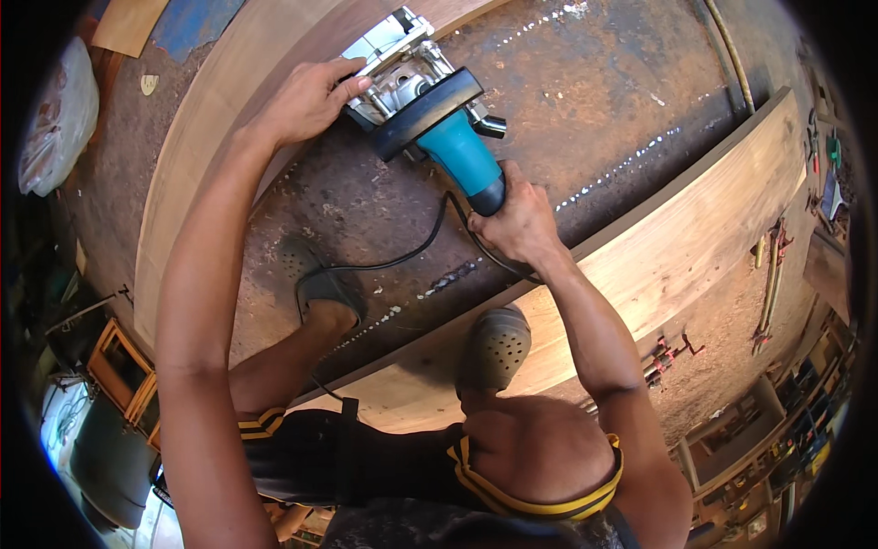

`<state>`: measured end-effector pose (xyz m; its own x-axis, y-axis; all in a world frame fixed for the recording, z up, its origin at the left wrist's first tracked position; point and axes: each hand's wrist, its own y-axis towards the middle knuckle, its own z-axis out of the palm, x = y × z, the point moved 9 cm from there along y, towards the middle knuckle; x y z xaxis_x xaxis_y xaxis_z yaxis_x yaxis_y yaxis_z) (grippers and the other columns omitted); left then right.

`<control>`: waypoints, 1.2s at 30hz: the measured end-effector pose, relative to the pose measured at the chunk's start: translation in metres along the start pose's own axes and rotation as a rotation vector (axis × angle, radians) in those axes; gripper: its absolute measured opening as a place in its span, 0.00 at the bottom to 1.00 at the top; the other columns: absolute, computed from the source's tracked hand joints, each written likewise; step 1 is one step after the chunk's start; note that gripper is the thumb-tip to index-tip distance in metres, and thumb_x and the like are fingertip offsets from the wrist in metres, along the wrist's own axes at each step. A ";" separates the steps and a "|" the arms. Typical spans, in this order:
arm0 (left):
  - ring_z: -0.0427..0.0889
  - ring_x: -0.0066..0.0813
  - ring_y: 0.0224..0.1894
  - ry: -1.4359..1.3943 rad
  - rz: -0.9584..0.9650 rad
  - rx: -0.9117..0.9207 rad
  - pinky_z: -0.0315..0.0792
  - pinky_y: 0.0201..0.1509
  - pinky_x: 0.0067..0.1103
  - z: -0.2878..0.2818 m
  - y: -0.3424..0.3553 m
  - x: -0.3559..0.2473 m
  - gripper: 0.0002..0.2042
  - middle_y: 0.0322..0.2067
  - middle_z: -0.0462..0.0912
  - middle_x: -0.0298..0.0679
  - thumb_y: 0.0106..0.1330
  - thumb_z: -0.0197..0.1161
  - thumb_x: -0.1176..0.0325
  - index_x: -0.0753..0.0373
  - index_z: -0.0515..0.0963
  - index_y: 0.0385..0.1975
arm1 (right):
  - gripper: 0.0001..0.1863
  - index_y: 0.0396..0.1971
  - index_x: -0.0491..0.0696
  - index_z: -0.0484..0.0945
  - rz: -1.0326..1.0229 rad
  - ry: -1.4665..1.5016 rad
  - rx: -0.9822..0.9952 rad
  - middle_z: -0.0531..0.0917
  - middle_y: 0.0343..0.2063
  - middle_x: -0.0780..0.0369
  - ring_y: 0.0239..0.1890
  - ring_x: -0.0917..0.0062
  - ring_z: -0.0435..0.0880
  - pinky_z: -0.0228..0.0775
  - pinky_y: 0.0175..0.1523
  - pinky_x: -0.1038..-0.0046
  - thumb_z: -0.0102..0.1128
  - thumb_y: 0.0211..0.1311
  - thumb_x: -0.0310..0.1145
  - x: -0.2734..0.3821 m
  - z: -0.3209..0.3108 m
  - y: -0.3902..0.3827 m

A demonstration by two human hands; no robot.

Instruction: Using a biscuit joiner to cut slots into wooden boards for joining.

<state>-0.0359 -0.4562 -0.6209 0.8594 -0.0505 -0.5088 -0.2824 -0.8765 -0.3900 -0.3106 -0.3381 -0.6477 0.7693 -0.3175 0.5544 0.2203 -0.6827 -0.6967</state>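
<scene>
A teal corded biscuit joiner [455, 151] with a black arched front handle and a silver metal fence is held across the top middle. My right hand [519, 215] wraps round the dark rear end of its body. At its front, my left hand [311, 98] grips the left edge of the metal fence, thumb and fingers closed on it. The fence end lies at the inner edge of a long curved wooden board [197, 151]. From the tool's rear, a black power cord [393, 263] loops down toward my feet. The blade is hidden.
A second long wooden board [677, 247] slants below, and one of my clogs [498, 348] rests on it. Stained dark sheeting [585, 110] lies between the boards. Red-ended clamps [773, 284] lie at right, a plastic bag [62, 119] at far left.
</scene>
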 end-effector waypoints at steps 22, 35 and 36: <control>0.84 0.46 0.58 0.019 -0.117 0.071 0.73 0.62 0.34 -0.005 -0.001 -0.004 0.23 0.53 0.86 0.52 0.77 0.59 0.55 0.64 0.77 0.64 | 0.37 0.57 0.40 0.71 -0.024 0.041 -0.017 0.86 0.40 0.40 0.47 0.44 0.87 0.79 0.54 0.53 0.77 0.47 0.37 0.006 -0.003 0.004; 0.84 0.51 0.57 0.003 -0.099 0.100 0.74 0.62 0.36 -0.007 0.007 -0.015 0.22 0.53 0.85 0.54 0.76 0.59 0.57 0.64 0.78 0.62 | 0.38 0.57 0.39 0.69 -0.051 0.049 -0.111 0.87 0.39 0.42 0.45 0.45 0.87 0.79 0.54 0.52 0.76 0.49 0.40 0.007 -0.004 0.018; 0.84 0.52 0.57 -0.011 -0.121 0.117 0.74 0.62 0.37 -0.008 0.006 -0.019 0.21 0.53 0.85 0.54 0.76 0.59 0.58 0.64 0.77 0.62 | 0.37 0.56 0.39 0.69 -0.040 0.044 -0.106 0.87 0.38 0.42 0.44 0.45 0.87 0.79 0.53 0.52 0.76 0.49 0.40 0.006 -0.004 0.016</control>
<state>-0.0503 -0.4649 -0.6076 0.8856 0.0574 -0.4609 -0.2258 -0.8140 -0.5352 -0.3049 -0.3537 -0.6536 0.7338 -0.3154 0.6017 0.1841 -0.7603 -0.6230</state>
